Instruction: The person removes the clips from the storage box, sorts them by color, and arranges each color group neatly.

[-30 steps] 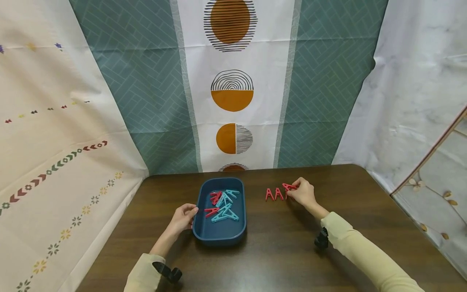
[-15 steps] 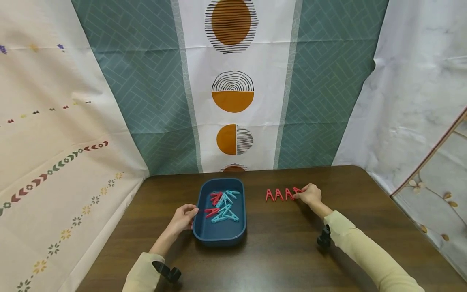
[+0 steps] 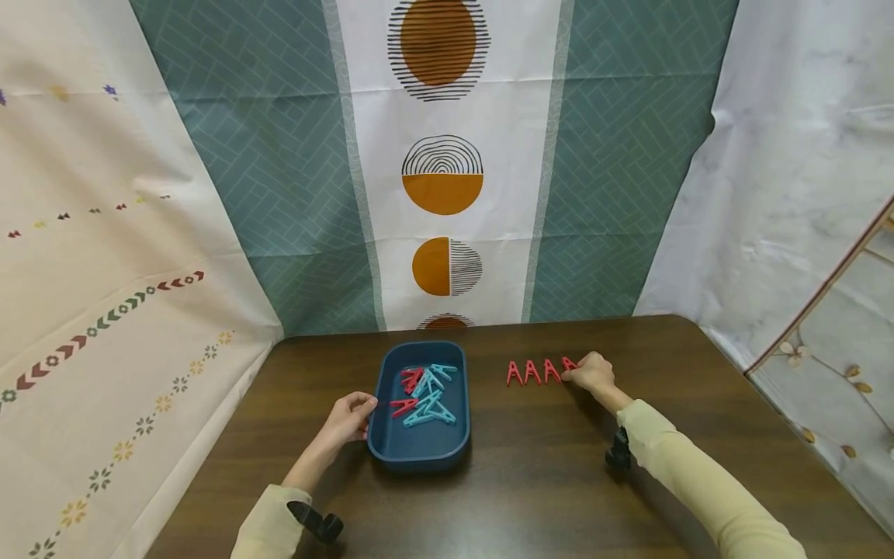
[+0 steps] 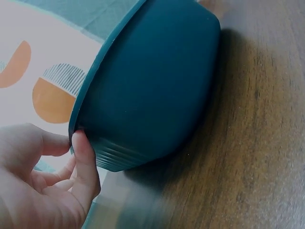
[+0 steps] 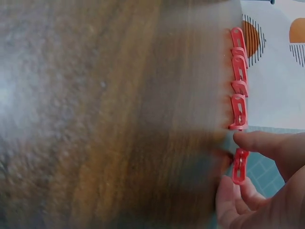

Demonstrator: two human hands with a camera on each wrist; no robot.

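Note:
A dark blue tray (image 3: 419,460) on the brown table holds several red and teal clothes pegs (image 3: 426,392). My left hand (image 3: 358,410) grips the tray's left rim; in the left wrist view the thumb (image 4: 84,157) presses against the tray's outer wall (image 4: 152,90). To the tray's right, three red pegs (image 3: 532,372) stand in a row. My right hand (image 3: 576,371) pinches a fourth red peg (image 3: 569,362) at the row's right end. The right wrist view shows that peg (image 5: 239,166) between finger and thumb of my right hand (image 5: 232,163), in line with the other pegs (image 5: 238,71).
The brown wooden table (image 3: 531,481) runs up to patterned curtains (image 3: 440,178) at the back and a pale cloth (image 3: 105,310) on the left. Its right edge (image 3: 803,435) slants toward me. A small black strap clip (image 3: 618,450) sits at my right wrist.
A third red peg now stands in the row. My right hand has shifted right and lower, holding another peg at the row's end. The left hand stays on the tray.

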